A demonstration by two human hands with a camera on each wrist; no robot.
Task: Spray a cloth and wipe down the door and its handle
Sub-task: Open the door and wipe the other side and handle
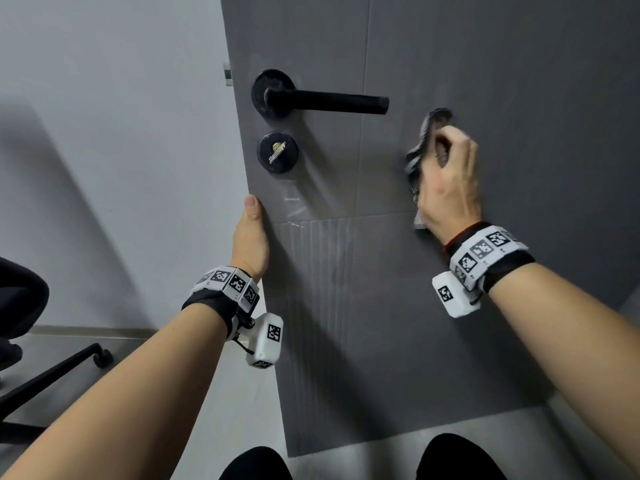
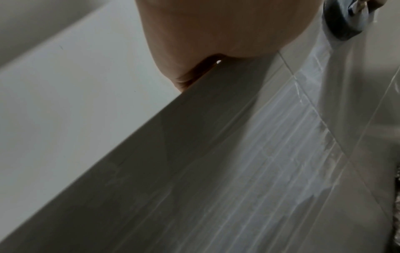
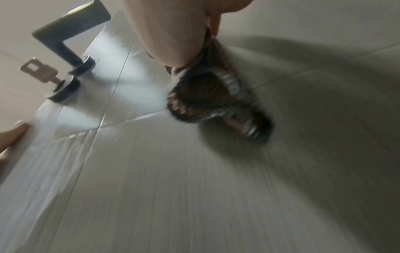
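We grip the dark patterned cloth [image 1: 420,157] in our right hand [image 1: 450,181], fingers curled round it, pressing it against the grey door [image 1: 485,64]; the bunched cloth sticks out past the fingers and trails below the palm, its long axis running up and down the door face. It sits right of and just below the free end of the black handle [image 1: 325,100], whose lever lies horizontal, pointing right. Our left hand [image 1: 250,237] clasps the door's edge below the key [image 1: 277,152], thumb on the face.
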